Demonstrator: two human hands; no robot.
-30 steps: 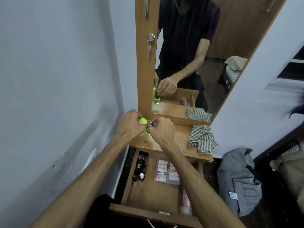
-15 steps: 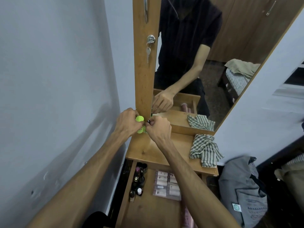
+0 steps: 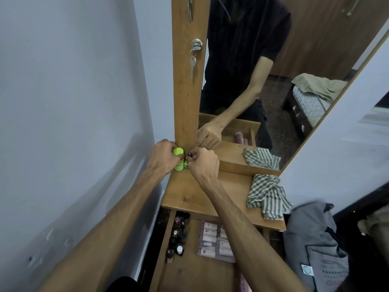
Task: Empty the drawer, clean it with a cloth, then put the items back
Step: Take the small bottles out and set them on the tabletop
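the left hand (image 3: 162, 158) holds a green bottle (image 3: 178, 158) and the right hand (image 3: 203, 163) pinches a small dark vial (image 3: 190, 154) beside it: stand both upright at the surface's (image 3: 189, 194) back corner, with the drawer (image 3: 195, 268) below half emptied.

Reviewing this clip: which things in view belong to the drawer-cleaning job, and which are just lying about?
Job:
open drawer
small bottles and sachet pack in it
green container, left hand
small dark item, right hand
checked cloth

Lying about:
grey bag
key in lock
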